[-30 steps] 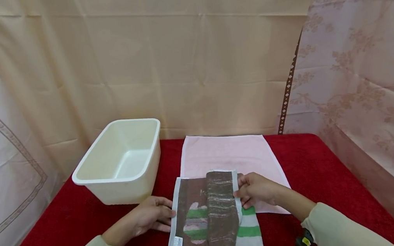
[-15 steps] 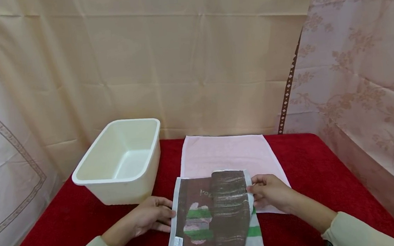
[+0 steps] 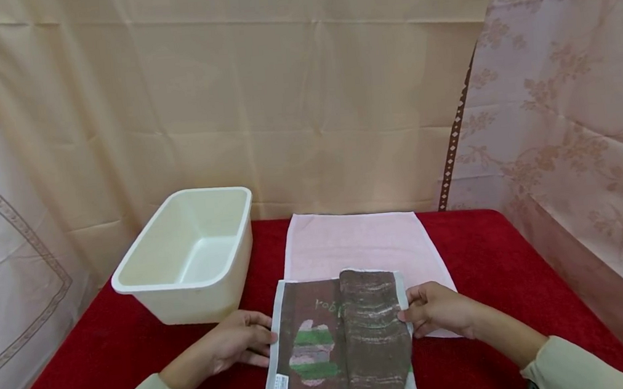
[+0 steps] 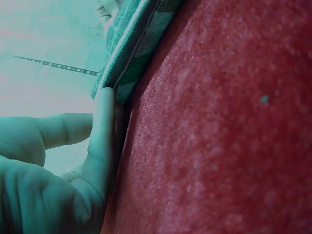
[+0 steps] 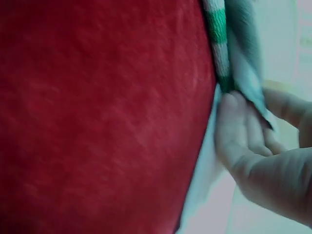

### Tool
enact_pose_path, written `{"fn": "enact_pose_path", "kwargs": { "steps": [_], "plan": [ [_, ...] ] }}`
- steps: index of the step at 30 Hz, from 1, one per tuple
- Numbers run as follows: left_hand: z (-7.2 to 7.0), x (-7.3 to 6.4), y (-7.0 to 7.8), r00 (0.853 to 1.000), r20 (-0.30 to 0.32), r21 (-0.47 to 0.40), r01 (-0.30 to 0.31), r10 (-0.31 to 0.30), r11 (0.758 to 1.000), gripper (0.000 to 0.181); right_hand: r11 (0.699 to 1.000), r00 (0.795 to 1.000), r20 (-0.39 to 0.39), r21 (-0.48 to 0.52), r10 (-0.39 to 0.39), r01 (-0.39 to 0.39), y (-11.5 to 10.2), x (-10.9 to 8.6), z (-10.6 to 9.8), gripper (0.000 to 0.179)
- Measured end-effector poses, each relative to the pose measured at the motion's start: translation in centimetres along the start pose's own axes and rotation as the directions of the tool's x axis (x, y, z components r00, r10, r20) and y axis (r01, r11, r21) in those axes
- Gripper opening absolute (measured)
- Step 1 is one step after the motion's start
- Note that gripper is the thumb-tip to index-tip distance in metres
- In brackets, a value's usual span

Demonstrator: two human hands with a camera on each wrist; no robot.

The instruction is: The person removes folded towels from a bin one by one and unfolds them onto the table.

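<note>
A brown towel with pale borders, a green-and-pink pattern and a white tag lies at the front of the table. Its right part is a plain brown flap, curved at the near end, which covers most of a green-and-white striped layer. My right hand pinches the flap's pale right edge between thumb and fingers. At the towel's left edge my left hand rests with fairly straight fingers touching the border. The left wrist view shows a finger lying along the towel's layered side.
A white plastic basin stands at the back left. Behind the brown towel a pink towel lies flat, its near part overlapped. Red cloth covers the table. Beige curtain hangs behind it.
My right hand has drawn the flap's edge to the right, to the towel's right side. More of the pattern and lettering shows on the left part. My left hand has stayed in place.
</note>
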State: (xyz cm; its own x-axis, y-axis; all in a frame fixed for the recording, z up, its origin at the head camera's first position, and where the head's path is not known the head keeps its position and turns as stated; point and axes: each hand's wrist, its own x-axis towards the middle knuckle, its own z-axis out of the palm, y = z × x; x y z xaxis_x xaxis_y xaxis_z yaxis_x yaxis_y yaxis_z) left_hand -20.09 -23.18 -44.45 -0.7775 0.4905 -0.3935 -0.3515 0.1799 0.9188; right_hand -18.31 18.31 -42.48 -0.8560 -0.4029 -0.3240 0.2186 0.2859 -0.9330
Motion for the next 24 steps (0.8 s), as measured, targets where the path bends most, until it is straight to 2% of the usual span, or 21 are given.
{"fn": "enact_pose_path", "kwargs": {
  "steps": [3,5,7,9,13,19,21,23,24],
  "plan": [
    [0.0,0.0,0.0,1.000,0.005,-0.001,0.001,-0.001,1.000,0.028,0.998,0.987,-0.159,0.057,-0.017,0.026,-0.2,-0.3,0.5,0.029],
    [0.0,0.1,0.0,1.000,0.007,-0.002,0.002,-0.002,1.000,0.028,0.994,0.962,-0.272,0.108,-0.004,0.035,-0.3,-0.5,0.8,0.032],
    [0.0,0.1,0.1,1.000,0.004,0.000,0.004,-0.004,1.000,0.028,0.990,0.936,-0.351,0.135,0.021,0.028,-0.3,-0.8,1.0,0.034],
    [0.0,0.1,0.1,1.000,-0.001,0.002,0.007,-0.007,1.000,0.029,0.991,0.923,-0.383,0.133,0.038,0.014,-0.2,-1.2,1.1,0.035],
    [-0.1,0.1,0.1,1.000,-0.008,0.003,0.012,-0.012,1.000,0.030,0.998,0.908,-0.414,0.055,0.056,-0.036,0.5,-1.9,0.5,0.031],
    [0.0,0.2,-0.1,1.000,0.013,0.000,-0.003,0.003,1.000,0.029,0.985,0.860,-0.499,-0.058,0.111,-0.161,2.3,-3.7,-1.8,0.027],
    [0.0,0.2,-0.1,1.000,0.015,-0.001,-0.004,0.004,1.000,0.029,0.982,0.860,-0.495,-0.064,0.125,-0.179,2.6,-4.3,-2.3,0.025],
    [0.0,0.2,-0.1,1.000,0.011,0.000,0.000,0.000,1.000,0.028,0.982,0.873,-0.469,-0.056,0.134,-0.180,2.7,-4.7,-2.8,0.024],
    [0.0,0.2,0.0,1.000,0.007,0.001,0.001,-0.001,1.000,0.028,0.984,0.887,-0.443,-0.053,0.130,-0.171,2.7,-4.8,-3.0,0.024]
  ]
}}
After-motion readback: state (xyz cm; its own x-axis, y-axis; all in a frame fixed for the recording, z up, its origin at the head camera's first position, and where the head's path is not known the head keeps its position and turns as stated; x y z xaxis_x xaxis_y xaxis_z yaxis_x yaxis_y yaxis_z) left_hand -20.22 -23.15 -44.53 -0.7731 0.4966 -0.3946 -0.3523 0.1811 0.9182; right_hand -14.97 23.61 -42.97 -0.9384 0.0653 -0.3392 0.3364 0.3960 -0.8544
